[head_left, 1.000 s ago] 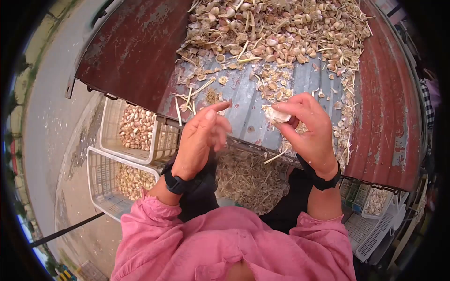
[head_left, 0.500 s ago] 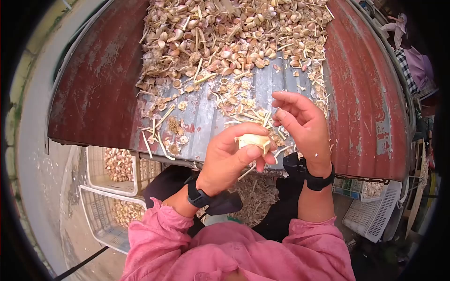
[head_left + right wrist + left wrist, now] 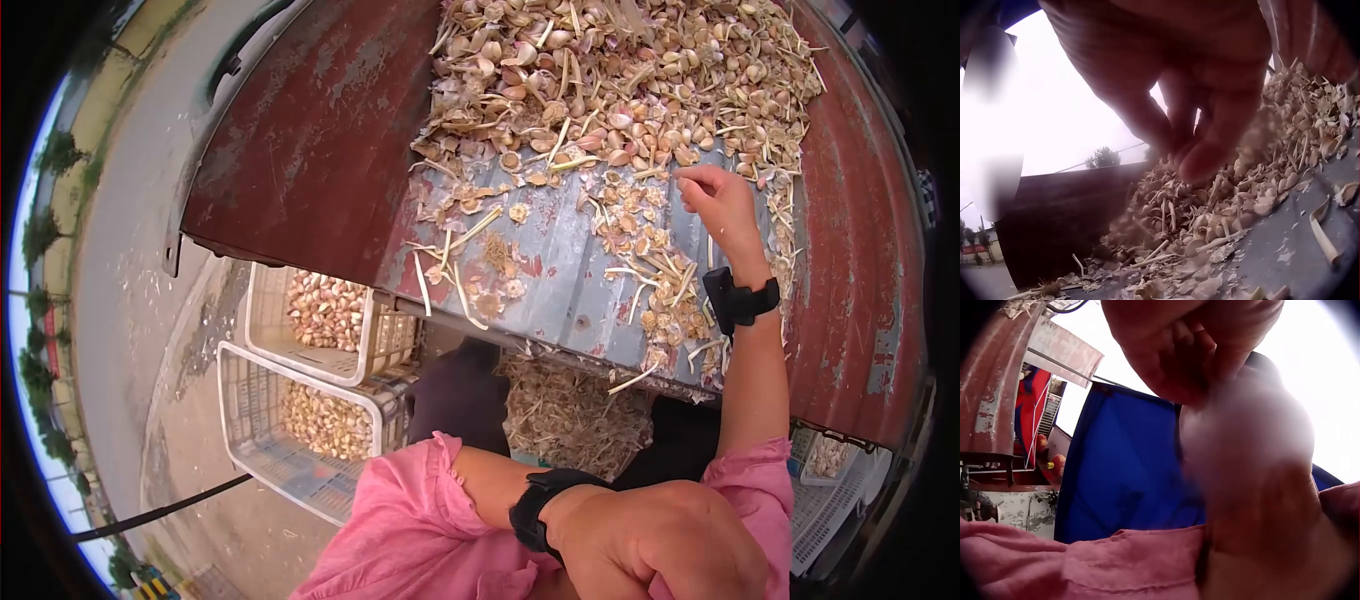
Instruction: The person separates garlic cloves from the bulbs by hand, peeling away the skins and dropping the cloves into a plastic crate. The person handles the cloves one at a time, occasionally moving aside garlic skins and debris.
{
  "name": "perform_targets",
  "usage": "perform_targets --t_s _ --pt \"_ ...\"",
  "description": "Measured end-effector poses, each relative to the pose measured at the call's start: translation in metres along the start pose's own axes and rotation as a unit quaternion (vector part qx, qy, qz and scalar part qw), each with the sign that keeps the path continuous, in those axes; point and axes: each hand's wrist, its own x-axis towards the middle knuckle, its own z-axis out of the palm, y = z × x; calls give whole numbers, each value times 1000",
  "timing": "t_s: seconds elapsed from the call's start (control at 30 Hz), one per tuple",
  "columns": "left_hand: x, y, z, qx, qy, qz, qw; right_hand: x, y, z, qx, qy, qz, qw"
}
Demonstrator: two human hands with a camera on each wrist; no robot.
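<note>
Just past the right grip [image 3: 724, 210], a garlic heap [image 3: 600, 85] is lying across the far part of the grey corrugated metal sheet [image 3: 560, 270], loose cloves mixing with dry skins and stalks. Right grip is hanging by the heap's near edge; can't tell whether its fingertips are touching. Fingers are curling in, tips bunching up to the thumb, nothing showing between them. Black wrist strap [image 3: 742, 300] is sitting directly behind that grip.

From the right grip toward the person, a strip of root ends [image 3: 664, 324] and stalks is running down to the sheet's edge. Well left of it, loose stalks [image 3: 475, 230] are lying on the sheet. Right red panel [image 3: 850, 220] is flanking the grip; left red panel [image 3: 300, 130] is standing well apart.

Left grip [image 3: 660, 545] is sitting close under the head camera, fingers folding inward; can't tell whether it's holding anything. Blue tarp [image 3: 1129, 462] is hanging behind it, left wrist view.

Left of both grips, below the sheet, two crates are standing close together: rear crate [image 3: 392, 335] is holding reddish cloves [image 3: 325, 310], front crate [image 3: 247, 405] paler cloves [image 3: 325, 418].
</note>
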Motion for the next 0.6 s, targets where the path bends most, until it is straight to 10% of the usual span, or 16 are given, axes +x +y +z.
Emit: perform_targets --t_s 0.43,0.53,0.6 --pt "9 27 -15 53 5 0 999 28 13 31 -364 -123 -168 908" --pt "4 54 -36 129 202 -238 941 20 12 28 -345 -120 -126 922" --pt "-10 54 -77 189 363 -205 889 14 9 19 -324 -125 -42 937"
